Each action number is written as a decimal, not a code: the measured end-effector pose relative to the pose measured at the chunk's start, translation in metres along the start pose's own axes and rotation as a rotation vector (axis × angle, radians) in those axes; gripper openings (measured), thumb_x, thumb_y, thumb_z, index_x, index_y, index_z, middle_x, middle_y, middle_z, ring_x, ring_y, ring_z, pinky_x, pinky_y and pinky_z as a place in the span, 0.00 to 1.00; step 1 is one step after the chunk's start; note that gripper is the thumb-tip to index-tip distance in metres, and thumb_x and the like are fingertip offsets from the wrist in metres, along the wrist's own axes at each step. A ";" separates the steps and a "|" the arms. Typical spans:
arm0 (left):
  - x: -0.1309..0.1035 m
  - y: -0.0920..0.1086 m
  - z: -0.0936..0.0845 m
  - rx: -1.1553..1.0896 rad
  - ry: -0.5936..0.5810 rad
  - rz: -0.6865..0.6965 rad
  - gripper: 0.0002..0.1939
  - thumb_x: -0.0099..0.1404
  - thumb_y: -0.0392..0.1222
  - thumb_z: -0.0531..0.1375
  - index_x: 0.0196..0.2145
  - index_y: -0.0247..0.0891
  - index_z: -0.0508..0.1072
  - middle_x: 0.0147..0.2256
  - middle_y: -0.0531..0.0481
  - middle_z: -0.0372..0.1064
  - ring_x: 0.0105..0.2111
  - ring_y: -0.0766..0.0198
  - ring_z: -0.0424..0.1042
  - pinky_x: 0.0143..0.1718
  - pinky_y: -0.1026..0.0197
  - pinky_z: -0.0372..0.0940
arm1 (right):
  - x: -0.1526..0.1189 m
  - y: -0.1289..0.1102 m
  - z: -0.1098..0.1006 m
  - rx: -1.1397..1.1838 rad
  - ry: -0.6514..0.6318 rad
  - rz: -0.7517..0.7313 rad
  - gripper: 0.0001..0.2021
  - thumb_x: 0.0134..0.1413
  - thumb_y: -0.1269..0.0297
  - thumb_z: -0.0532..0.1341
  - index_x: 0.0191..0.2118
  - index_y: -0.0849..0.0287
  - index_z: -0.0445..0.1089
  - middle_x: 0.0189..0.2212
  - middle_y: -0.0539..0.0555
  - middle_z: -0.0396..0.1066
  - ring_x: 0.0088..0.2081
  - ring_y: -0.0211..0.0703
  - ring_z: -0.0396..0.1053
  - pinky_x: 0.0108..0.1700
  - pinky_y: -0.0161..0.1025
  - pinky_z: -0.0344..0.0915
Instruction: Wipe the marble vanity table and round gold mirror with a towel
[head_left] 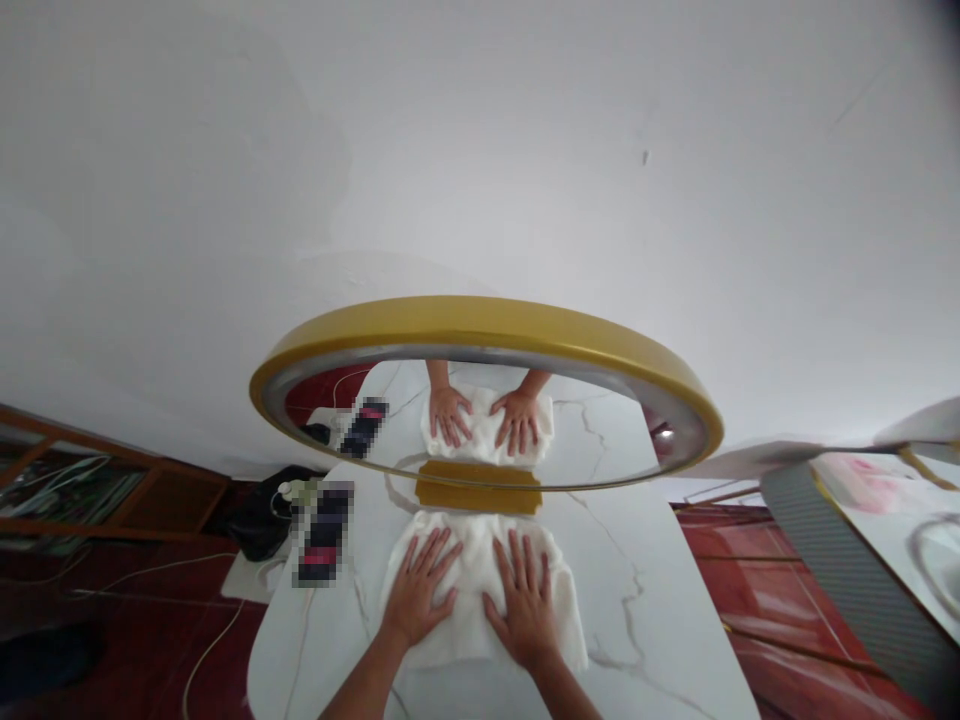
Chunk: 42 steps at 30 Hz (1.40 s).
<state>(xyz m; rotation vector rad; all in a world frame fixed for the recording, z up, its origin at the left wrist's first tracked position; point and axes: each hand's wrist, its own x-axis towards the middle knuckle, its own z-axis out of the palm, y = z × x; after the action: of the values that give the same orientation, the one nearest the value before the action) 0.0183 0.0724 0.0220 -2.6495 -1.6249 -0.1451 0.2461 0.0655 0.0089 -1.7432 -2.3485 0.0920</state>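
Note:
A white, soft-looking cloth (469, 625) lies spread on the white marble-patterned table (630, 620), its surface slightly rumpled. My left hand (421, 595) rests flat on its left part, fingers spread and pointing away from me. On the right part my right hand (523, 605) lies palm down in the same way, fingers apart. A strip of cloth shows between the two thumbs. Neither hand grips anything. Just beyond the cloth stands a round mirror with a gold frame (480, 318), which reflects both hands and the cloth.
The mirror's gold base (480, 490) sits behind the cloth. A dark, pixelated object (324, 535) lies at the table's left edge. Left on the floor are a black bag (262, 515) and a pale cable (202, 660). A patterned surface with a grey ribbed side (847, 560) stands at right.

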 end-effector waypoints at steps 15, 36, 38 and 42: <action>-0.006 0.007 -0.001 -0.048 0.044 -0.036 0.32 0.66 0.51 0.51 0.64 0.48 0.46 0.65 0.53 0.43 0.64 0.57 0.44 0.63 0.49 0.33 | -0.008 -0.001 0.001 -0.011 0.014 -0.017 0.36 0.57 0.50 0.51 0.66 0.52 0.36 0.66 0.55 0.38 0.66 0.58 0.35 0.61 0.64 0.37; -0.082 0.041 0.012 -0.170 0.088 -0.016 0.33 0.65 0.53 0.50 0.64 0.49 0.46 0.64 0.54 0.47 0.62 0.56 0.49 0.62 0.48 0.42 | -0.095 -0.001 0.040 -0.046 0.240 -0.067 0.39 0.48 0.52 0.56 0.65 0.47 0.43 0.65 0.51 0.43 0.65 0.63 0.40 0.58 0.67 0.43; -0.088 0.031 0.010 -0.144 0.099 -0.070 0.33 0.65 0.52 0.51 0.64 0.47 0.46 0.64 0.53 0.47 0.63 0.56 0.49 0.62 0.48 0.40 | -0.089 -0.017 0.043 -0.035 0.223 -0.070 0.39 0.48 0.53 0.56 0.65 0.47 0.43 0.65 0.51 0.44 0.65 0.63 0.39 0.58 0.68 0.42; -0.110 0.000 0.006 -0.080 0.090 -0.151 0.32 0.65 0.49 0.51 0.64 0.46 0.48 0.64 0.53 0.46 0.63 0.57 0.47 0.63 0.49 0.36 | -0.072 -0.056 0.054 -0.003 0.178 -0.111 0.40 0.47 0.52 0.56 0.66 0.48 0.42 0.64 0.53 0.47 0.65 0.64 0.38 0.58 0.69 0.40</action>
<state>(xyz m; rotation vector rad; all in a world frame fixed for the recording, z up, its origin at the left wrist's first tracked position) -0.0306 -0.0252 0.0056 -2.5328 -1.8250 -0.3358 0.2023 -0.0149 -0.0432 -1.5486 -2.3099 -0.0815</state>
